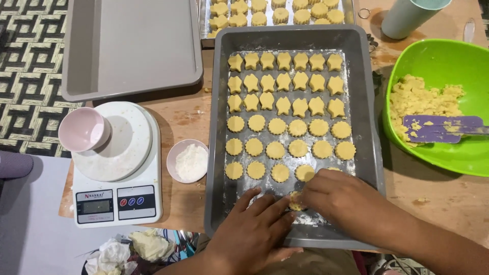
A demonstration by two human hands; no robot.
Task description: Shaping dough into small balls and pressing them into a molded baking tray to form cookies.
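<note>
A grey baking tray (368,122) holds rows of raw yellow cookies: star shapes (284,80) at the far end, round scalloped ones (288,137) nearer me. My right hand (342,199) pinches a small round dough piece (295,201) at the tray's near end. My left hand (253,229) lies flat on the tray floor beside it, fingertips touching that same piece. Both hands meet over the near edge, below the last row of rounds.
A green bowl (461,61) with dough and a purple spatula (440,127) sits to the right. At left stand a white kitchen scale (117,196) with a pink cup (83,130), a small flour dish (188,161), and a bare grey tray (132,46). Another cookie tray (277,12) lies beyond.
</note>
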